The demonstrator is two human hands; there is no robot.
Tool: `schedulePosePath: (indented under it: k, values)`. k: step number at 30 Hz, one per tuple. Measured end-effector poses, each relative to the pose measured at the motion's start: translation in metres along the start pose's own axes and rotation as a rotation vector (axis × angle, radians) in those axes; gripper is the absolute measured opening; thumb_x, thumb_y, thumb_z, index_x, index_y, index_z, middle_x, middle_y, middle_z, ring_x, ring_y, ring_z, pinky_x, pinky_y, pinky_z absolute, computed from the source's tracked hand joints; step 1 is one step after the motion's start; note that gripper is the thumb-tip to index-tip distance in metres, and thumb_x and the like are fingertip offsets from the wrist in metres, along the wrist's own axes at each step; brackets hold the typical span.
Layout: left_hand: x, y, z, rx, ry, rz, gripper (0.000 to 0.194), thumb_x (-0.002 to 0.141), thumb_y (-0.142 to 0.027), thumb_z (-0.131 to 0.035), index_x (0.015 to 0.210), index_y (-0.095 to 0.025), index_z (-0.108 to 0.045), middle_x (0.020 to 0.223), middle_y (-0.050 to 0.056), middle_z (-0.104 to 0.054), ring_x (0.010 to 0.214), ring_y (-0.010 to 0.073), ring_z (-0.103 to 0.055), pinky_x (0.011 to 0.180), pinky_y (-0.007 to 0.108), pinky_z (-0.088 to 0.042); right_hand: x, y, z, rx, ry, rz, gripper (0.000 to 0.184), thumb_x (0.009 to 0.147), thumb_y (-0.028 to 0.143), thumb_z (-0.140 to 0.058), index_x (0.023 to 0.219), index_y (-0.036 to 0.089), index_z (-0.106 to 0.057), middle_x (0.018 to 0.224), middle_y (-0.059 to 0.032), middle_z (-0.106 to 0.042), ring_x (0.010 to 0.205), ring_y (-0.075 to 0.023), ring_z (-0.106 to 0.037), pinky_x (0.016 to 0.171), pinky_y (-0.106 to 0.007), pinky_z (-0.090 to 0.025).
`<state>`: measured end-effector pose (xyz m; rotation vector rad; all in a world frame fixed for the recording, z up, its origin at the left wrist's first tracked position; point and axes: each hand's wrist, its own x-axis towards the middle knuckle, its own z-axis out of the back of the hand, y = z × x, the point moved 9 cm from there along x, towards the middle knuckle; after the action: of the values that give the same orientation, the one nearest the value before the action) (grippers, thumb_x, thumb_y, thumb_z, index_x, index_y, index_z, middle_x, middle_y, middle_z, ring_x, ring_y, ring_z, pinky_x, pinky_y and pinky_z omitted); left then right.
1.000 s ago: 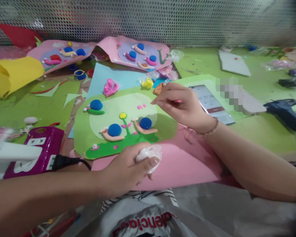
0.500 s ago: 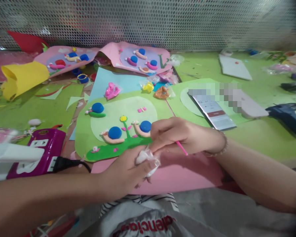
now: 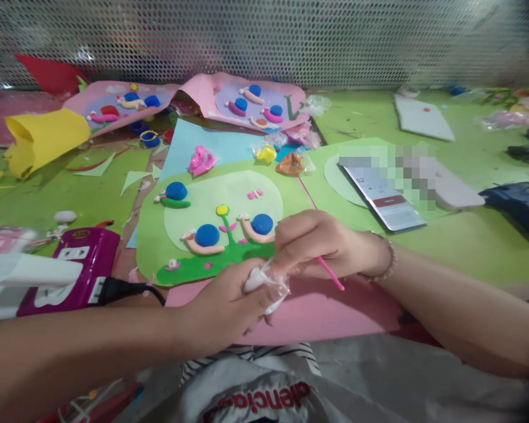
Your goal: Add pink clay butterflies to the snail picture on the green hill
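Observation:
White clay in a clear plastic wrapper is gripped by my left hand, between thumb and fingers. My right hand is closed, its fingertips at the wrapper's edge, and a thin pink stick pokes out of its fist. Just beyond both hands lies a green sheet with a clay picture. It bears blue-shelled snails, such as the one in the middle, and a yellow flower. Under my hands is a pink sheet. The right fingertips are partly hidden by the wrapper.
Wrapped clay lumps, pink, yellow and brown, lie behind the picture. A purple power strip stands at left. A phone and a dark glue gun are at right. A perforated metal panel closes the back.
My right hand has turned slightly, and more of the pink stick shows, pointing lower right. My left hand still holds the wrapped clay. The whole view has shifted a little.

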<state>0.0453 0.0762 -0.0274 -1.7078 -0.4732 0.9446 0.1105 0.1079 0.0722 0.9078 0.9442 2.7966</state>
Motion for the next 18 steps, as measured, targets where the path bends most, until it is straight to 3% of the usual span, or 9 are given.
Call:
schedulePosePath:
  k: [13, 15, 18]
  values:
    - [0.001, 0.002, 0.003, -0.033, -0.028, 0.038, 0.041, 0.086, -0.058, -0.050, 0.089, -0.017, -0.049, 0.063, -0.006, -0.051, 0.047, 0.0043, -0.043, 0.041, 0.013, -0.034, 0.003, -0.006, 0.007, 0.070, -0.086, -0.136, 0.011, 0.086, 0.013, -0.057, 0.081, 0.013, -0.066, 0.062, 0.0007, -0.051, 0.057, -0.0043, -0.048, 0.053, -0.015, -0.042]
    - [0.000, 0.003, 0.004, -0.036, -0.039, 0.038, 0.041, 0.086, -0.058, -0.050, 0.092, -0.018, -0.050, 0.063, -0.005, -0.052, 0.047, 0.0046, -0.043, 0.040, 0.013, -0.034, 0.002, -0.011, 0.014, 0.112, -0.143, -0.185, 0.009, 0.084, 0.015, -0.060, 0.078, 0.014, -0.067, 0.062, 0.0004, -0.054, 0.057, -0.0043, -0.050, 0.053, -0.015, -0.043]
    - [0.000, 0.004, 0.004, -0.026, -0.039, 0.040, 0.042, 0.086, -0.058, -0.049, 0.094, -0.017, -0.052, 0.063, -0.005, -0.052, 0.046, 0.0052, -0.042, 0.039, 0.014, -0.033, -0.005, -0.032, 0.033, 0.103, -0.329, -0.294, 0.011, 0.083, 0.021, -0.063, 0.074, 0.016, -0.066, 0.063, -0.0002, -0.059, 0.058, -0.0056, -0.052, 0.055, -0.018, -0.044]
